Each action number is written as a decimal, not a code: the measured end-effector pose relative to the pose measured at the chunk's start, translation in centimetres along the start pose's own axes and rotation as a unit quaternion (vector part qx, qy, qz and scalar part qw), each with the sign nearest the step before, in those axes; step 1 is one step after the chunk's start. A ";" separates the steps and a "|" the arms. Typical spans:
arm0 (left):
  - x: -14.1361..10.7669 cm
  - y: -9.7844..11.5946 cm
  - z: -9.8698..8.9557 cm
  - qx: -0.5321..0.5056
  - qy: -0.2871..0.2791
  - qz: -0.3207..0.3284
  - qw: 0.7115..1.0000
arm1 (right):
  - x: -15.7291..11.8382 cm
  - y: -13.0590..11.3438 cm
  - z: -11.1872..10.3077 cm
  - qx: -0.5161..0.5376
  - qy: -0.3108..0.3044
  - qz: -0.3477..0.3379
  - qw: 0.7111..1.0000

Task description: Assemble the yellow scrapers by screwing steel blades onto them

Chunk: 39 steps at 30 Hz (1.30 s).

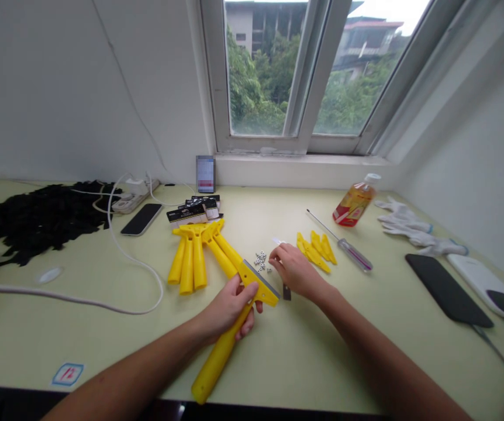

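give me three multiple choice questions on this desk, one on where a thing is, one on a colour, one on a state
1. Where are the small metal nuts?
A. just left of the right hand
B. on the windowsill
C. on top of the black heap

2. What colour is the handle of the scraper in the left hand?
A. red
B. white
C. yellow

3. How is that scraper being held?
A. it lies untouched
B. gripped near its metal-edged head, handle toward the person
C. it hangs from the window frame

Answers:
1. A, the nuts lie just beyond the right hand's fingertips.
2. C, the long handle shows bright yellow.
3. B, the left hand's fingers wrap the head end.
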<state>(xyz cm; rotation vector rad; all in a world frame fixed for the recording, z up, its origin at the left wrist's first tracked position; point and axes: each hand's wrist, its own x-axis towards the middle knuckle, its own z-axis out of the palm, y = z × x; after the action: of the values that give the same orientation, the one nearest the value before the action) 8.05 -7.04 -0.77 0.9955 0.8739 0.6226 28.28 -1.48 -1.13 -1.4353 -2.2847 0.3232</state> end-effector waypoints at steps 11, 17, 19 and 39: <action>-0.1 -0.5 1.2 0.081 -0.003 -0.008 0.997 | -2.3 -5.5 -1.1 0.138 0.004 -0.029 0.990; 0.0 -1.0 1.0 0.091 -0.002 0.007 0.996 | -2.3 -5.3 -0.6 0.184 0.037 -0.018 0.982; 0.0 -1.0 1.0 0.092 -0.006 0.008 0.996 | -2.4 -5.4 -0.4 0.205 0.040 -0.007 0.978; -0.7 1.0 0.0 0.078 -0.003 0.021 0.997 | -3.2 -3.6 -1.4 0.401 -0.143 0.067 0.902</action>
<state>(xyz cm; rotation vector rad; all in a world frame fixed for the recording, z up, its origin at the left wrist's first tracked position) 7.56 -7.16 0.41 1.1575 0.9083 0.5927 27.27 -5.97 0.87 -1.1298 -1.8587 1.4071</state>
